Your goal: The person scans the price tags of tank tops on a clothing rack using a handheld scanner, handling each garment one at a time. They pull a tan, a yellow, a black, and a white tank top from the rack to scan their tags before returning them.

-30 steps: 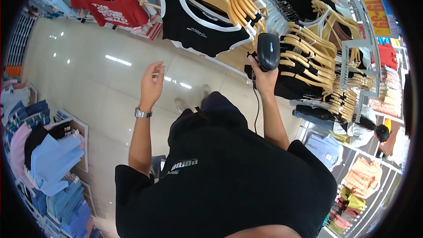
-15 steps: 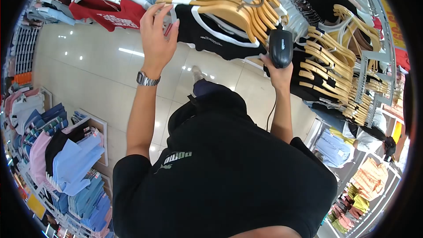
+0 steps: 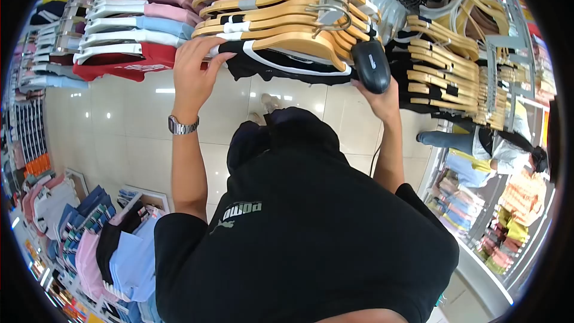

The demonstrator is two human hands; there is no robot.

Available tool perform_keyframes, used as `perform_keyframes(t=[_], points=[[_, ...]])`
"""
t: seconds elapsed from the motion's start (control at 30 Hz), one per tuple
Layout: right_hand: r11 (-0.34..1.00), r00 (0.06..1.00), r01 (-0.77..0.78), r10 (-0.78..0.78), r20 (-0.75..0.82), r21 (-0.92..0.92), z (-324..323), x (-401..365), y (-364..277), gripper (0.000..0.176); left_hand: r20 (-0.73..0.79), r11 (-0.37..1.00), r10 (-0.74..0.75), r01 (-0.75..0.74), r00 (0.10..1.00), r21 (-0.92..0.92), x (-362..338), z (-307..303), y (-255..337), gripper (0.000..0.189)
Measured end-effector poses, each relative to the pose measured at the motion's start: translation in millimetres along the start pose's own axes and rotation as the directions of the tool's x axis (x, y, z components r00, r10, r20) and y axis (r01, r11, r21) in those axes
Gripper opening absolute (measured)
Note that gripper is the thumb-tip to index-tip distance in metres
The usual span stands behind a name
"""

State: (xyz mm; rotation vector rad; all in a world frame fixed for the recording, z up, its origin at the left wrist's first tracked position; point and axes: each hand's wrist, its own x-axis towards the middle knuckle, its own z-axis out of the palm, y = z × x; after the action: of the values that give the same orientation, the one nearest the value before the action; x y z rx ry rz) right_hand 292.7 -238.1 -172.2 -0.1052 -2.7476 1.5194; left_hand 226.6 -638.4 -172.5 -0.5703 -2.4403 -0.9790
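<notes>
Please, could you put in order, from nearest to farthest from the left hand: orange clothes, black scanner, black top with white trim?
From the left hand:
1. Black top with white trim, right at its fingers.
2. Black scanner, to the right, in the right hand.
3. Orange clothes, far right.

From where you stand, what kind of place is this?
Most likely a clothing shop: black garment on a wooden hanger, red top on a white hanger, and folded light-blue clothes.
</notes>
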Motion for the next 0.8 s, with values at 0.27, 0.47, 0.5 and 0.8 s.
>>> perform_keyframes(t=[0.27,0.47,0.5,0.8], points=[[0.985,0.982,-0.144,0.154,-0.105,0.100,0.0,-21.3,3.0,0.029,0.090,0.981,-0.101,0.114,0.991,-0.155,-13.9,-18.0,-11.3,0.025],[0.975,0.979,-0.086,0.121,-0.163,0.206,2.9,-35.6,-2.5,0.034,0.234,0.763,-0.322,0.398,0.917,-0.509,-32.6,-12.3,-28.2,0.028],[0.963,0.981,-0.080,0.121,-0.151,0.256,2.2,-39.3,0.1,0.035,0.274,0.728,-0.343,0.439,0.898,-0.526,-34.2,-14.1,-28.8,0.028],[0.602,0.998,-0.034,0.058,-0.002,0.798,-8.5,-53.0,38.9,0.037,0.538,0.467,-0.302,0.615,0.787,-0.635,-36.3,-21.0,-60.2,0.031]])
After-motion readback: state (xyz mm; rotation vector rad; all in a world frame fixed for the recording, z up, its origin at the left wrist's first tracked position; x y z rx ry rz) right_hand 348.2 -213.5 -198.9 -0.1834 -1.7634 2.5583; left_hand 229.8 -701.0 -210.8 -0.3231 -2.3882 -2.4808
